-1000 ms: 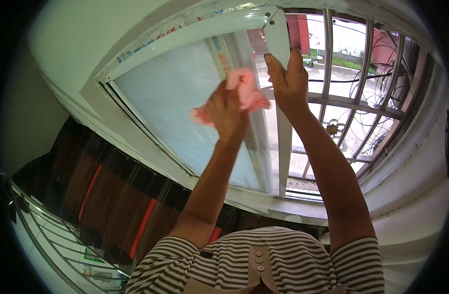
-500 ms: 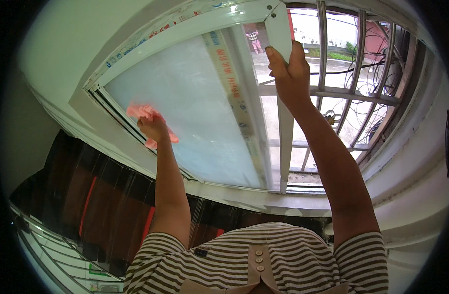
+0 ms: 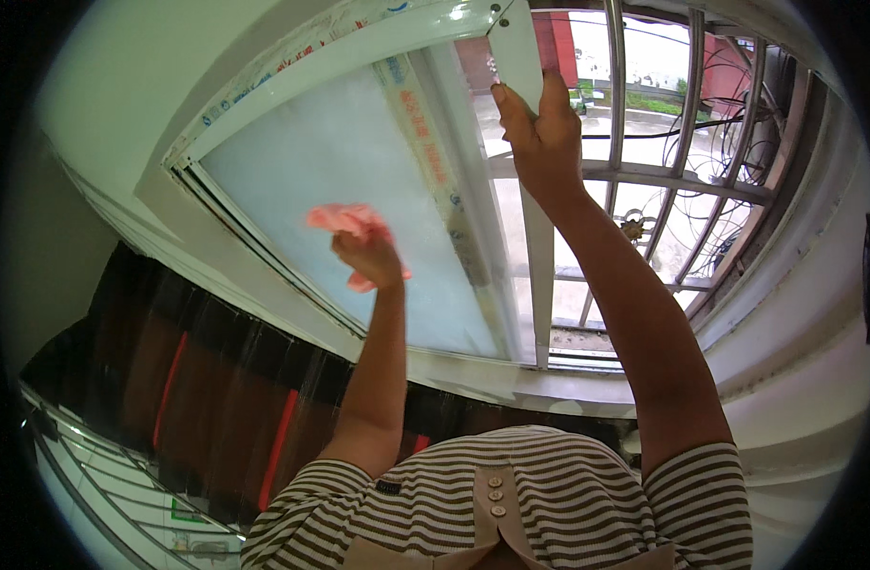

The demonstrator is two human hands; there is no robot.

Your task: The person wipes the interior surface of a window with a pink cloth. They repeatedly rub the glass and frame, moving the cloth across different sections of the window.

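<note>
Raised left hand (image 3: 370, 258) grips a crumpled pink cloth (image 3: 351, 224) against the frosted glass window pane (image 3: 330, 180); at two o'clock, right hand (image 3: 541, 133) clasps the white window frame (image 3: 516, 52).

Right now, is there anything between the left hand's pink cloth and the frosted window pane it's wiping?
Nothing visible does. The left hand holds the crumpled pink cloth right up against the frosted glass pane, with bare glass all around it. The right hand grips the white window frame edge off to the side, clear of the cloth.

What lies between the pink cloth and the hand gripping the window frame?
In the head view, frosted glass and a taped frame strip lie between the pink cloth in the left hand and the right hand.
</note>
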